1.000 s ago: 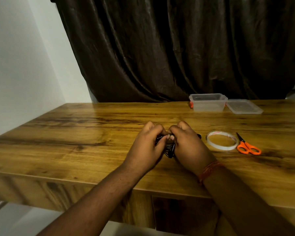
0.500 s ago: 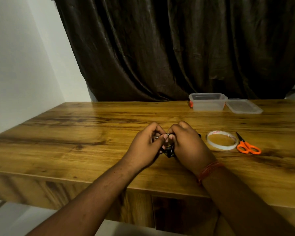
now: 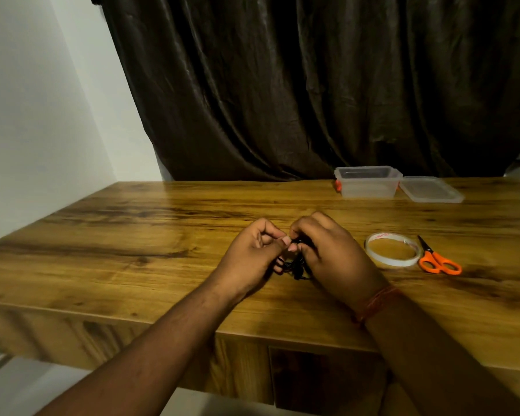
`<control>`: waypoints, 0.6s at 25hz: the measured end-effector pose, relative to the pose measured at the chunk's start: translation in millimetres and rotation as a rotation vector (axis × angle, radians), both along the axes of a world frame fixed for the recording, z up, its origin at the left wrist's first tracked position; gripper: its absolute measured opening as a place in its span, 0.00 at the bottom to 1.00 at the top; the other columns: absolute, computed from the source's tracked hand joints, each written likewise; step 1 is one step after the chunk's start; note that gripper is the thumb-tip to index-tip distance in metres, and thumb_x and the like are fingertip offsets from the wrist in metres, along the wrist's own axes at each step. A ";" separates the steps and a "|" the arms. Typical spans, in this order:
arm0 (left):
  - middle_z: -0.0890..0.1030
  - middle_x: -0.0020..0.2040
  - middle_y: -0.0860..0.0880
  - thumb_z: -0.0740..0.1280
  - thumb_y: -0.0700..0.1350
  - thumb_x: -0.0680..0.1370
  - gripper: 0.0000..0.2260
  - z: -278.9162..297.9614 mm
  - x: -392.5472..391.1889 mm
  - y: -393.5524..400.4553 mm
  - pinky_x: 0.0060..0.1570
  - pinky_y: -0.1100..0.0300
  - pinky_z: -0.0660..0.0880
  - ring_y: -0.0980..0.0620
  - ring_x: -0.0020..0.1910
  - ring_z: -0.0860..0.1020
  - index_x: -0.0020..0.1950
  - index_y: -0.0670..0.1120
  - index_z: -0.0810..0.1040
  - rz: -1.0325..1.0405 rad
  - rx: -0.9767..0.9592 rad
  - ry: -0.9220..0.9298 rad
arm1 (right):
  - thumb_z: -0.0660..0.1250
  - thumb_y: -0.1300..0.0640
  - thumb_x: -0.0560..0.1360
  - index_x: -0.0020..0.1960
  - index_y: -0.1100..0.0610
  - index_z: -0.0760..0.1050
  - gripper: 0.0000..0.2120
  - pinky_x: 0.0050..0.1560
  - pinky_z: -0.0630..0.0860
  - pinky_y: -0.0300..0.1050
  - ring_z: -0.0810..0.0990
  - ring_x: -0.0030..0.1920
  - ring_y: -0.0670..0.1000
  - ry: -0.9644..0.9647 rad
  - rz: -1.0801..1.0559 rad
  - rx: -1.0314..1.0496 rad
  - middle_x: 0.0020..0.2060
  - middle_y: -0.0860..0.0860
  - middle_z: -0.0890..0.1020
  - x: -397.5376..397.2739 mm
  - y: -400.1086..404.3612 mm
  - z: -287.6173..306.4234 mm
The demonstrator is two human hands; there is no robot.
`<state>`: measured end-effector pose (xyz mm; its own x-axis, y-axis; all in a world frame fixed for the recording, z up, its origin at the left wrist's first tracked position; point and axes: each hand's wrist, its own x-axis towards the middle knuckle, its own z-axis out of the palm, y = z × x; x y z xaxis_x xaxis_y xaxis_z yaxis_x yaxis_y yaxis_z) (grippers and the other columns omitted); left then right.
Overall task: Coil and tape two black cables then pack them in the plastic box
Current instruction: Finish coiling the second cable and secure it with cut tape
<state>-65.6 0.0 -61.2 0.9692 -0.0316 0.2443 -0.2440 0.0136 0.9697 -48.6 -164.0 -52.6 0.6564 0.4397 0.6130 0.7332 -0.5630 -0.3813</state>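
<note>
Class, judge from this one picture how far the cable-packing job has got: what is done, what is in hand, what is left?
Done: nothing visibly; the plastic box stands open, seemingly empty, its lid beside it.
In hand: the left hand and right hand hold a black cable bundle above the table.
Left: taping; the tape roll and scissors lie untouched; then packing. A second cable is not distinguishable.
</note>
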 end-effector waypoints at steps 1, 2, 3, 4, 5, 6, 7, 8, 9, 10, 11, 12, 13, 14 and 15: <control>0.83 0.39 0.41 0.66 0.36 0.79 0.05 0.1 0.1 0.4 0.30 0.58 0.70 0.51 0.30 0.75 0.46 0.43 0.73 0.004 -0.006 0.007 | 0.67 0.66 0.74 0.53 0.52 0.74 0.12 0.45 0.73 0.41 0.74 0.47 0.47 -0.025 -0.002 -0.028 0.51 0.47 0.72 -0.3 -0.3 1.0; 0.83 0.38 0.43 0.66 0.35 0.79 0.05 0.4 0.3 0.9 0.29 0.59 0.70 0.51 0.29 0.75 0.46 0.43 0.73 0.011 -0.011 0.014 | 0.67 0.65 0.74 0.54 0.52 0.74 0.11 0.46 0.75 0.43 0.74 0.47 0.48 -0.053 -0.005 -0.065 0.51 0.47 0.72 -0.5 -0.4 1.7; 0.83 0.37 0.44 0.66 0.35 0.79 0.05 0.7 0.9 1.2 0.28 0.60 0.71 0.52 0.29 0.75 0.46 0.44 0.73 0.021 -0.016 0.021 | 0.67 0.63 0.75 0.54 0.52 0.75 0.10 0.46 0.76 0.44 0.75 0.48 0.48 -0.080 -0.007 -0.107 0.52 0.48 0.72 -1.0 -0.3 2.0; 0.83 0.35 0.45 0.66 0.35 0.79 0.05 0.8 1.2 1.7 0.28 0.61 0.71 0.53 0.28 0.75 0.46 0.44 0.73 0.036 -0.019 0.026 | 0.67 0.61 0.76 0.54 0.52 0.75 0.09 0.46 0.76 0.44 0.75 0.49 0.48 -0.106 -0.009 -0.147 0.52 0.48 0.72 -2.4 0.2 2.5; 0.82 0.34 0.46 0.66 0.35 0.79 0.05 0.9 1.8 2.4 0.28 0.61 0.71 0.54 0.27 0.75 0.46 0.44 0.73 0.052 -0.020 0.029 | 0.66 0.58 0.77 0.54 0.53 0.75 0.07 0.46 0.75 0.43 0.75 0.49 0.48 -0.132 -0.013 -0.179 0.52 0.48 0.73 -3.9 1.0 2.5; 0.81 0.32 0.46 0.66 0.35 0.79 0.05 1.0 1.9 3.1 0.28 0.60 0.71 0.54 0.27 0.75 0.46 0.44 0.73 0.064 -0.018 0.030 | 0.66 0.56 0.77 0.54 0.53 0.75 0.06 0.46 0.74 0.42 0.75 0.49 0.48 -0.155 -0.023 -0.199 0.52 0.48 0.73 -5.7 2.2 2.9; 0.80 0.31 0.47 0.66 0.35 0.79 0.05 0.9 2.0 3.5 0.28 0.59 0.71 0.54 0.27 0.75 0.46 0.43 0.74 0.072 -0.014 0.032 | 0.66 0.54 0.77 0.54 0.53 0.75 0.06 0.46 0.73 0.41 0.75 0.49 0.48 -0.173 -0.040 -0.210 0.51 0.49 0.73 -7.2 3.5 3.1; 0.79 0.31 0.46 0.67 0.35 0.79 0.05 1.1 1.7 3.7 0.28 0.59 0.71 0.53 0.27 0.76 0.46 0.43 0.74 0.073 -0.008 0.034 | 0.67 0.54 0.77 0.53 0.54 0.75 0.06 0.45 0.73 0.42 0.75 0.49 0.49 -0.194 -0.061 -0.219 0.51 0.49 0.73 -8.5 5.0 3.2; 0.79 0.31 0.46 0.67 0.35 0.79 0.05 1.1 1.5 3.4 0.28 0.59 0.72 0.53 0.27 0.75 0.46 0.43 0.74 0.072 -0.002 0.034 | 0.67 0.55 0.76 0.52 0.54 0.75 0.06 0.45 0.73 0.43 0.75 0.49 0.49 -0.222 -0.083 -0.229 0.50 0.49 0.74 -9.7 7.0 3.6; 0.78 0.30 0.46 0.67 0.34 0.79 0.05 1.4 1.1 3.0 0.27 0.60 0.72 0.53 0.27 0.75 0.46 0.43 0.73 0.073 0.002 0.036 | 0.68 0.56 0.76 0.51 0.54 0.76 0.05 0.44 0.74 0.44 0.75 0.49 0.50 -0.248 -0.102 -0.242 0.49 0.50 0.74 -10.5 8.6 3.6; 0.78 0.30 0.46 0.67 0.34 0.78 0.06 1.6 0.9 2.4 0.27 0.61 0.72 0.53 0.26 0.75 0.45 0.43 0.73 0.079 0.004 0.038 | 0.68 0.57 0.75 0.51 0.54 0.76 0.05 0.42 0.75 0.45 0.75 0.48 0.51 -0.269 -0.117 -0.252 0.48 0.50 0.74 -11.4 9.6 3.8; 0.78 0.29 0.47 0.66 0.33 0.78 0.06 2.0 0.9 1.9 0.27 0.61 0.72 0.53 0.26 0.75 0.46 0.42 0.73 0.085 0.005 0.041 | 0.69 0.59 0.74 0.51 0.54 0.77 0.06 0.41 0.75 0.45 0.75 0.47 0.51 -0.281 -0.129 -0.258 0.47 0.50 0.75 -11.7 10.0 3.7; 0.79 0.29 0.48 0.66 0.33 0.78 0.06 2.1 1.1 1.6 0.27 0.60 0.72 0.53 0.26 0.75 0.46 0.42 0.73 0.087 0.003 0.042 | 0.69 0.59 0.74 0.51 0.54 0.77 0.06 0.40 0.74 0.45 0.75 0.47 0.52 -0.286 -0.137 -0.259 0.47 0.51 0.75 -11.6 9.7 3.5; 0.79 0.28 0.48 0.66 0.32 0.78 0.05 2.1 1.0 1.8 0.28 0.59 0.72 0.53 0.26 0.75 0.46 0.42 0.73 0.085 -0.001 0.041 | 0.69 0.59 0.74 0.50 0.54 0.78 0.06 0.40 0.75 0.46 0.75 0.47 0.52 -0.281 -0.145 -0.256 0.47 0.51 0.75 -11.4 9.4 3.6; 0.79 0.29 0.48 0.66 0.33 0.78 0.05 2.1 0.9 1.8 0.29 0.58 0.71 0.53 0.26 0.75 0.46 0.42 0.74 0.081 -0.009 0.037 | 0.68 0.59 0.74 0.50 0.54 0.78 0.05 0.41 0.75 0.46 0.75 0.48 0.52 -0.269 -0.151 -0.245 0.47 0.51 0.75 -10.4 9.2 3.1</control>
<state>-64.7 1.8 -59.1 0.9768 0.0498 0.2082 -0.2086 0.0044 0.9780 -59.0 -154.8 -49.5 0.5553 0.5055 0.6604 0.6907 -0.7226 -0.0277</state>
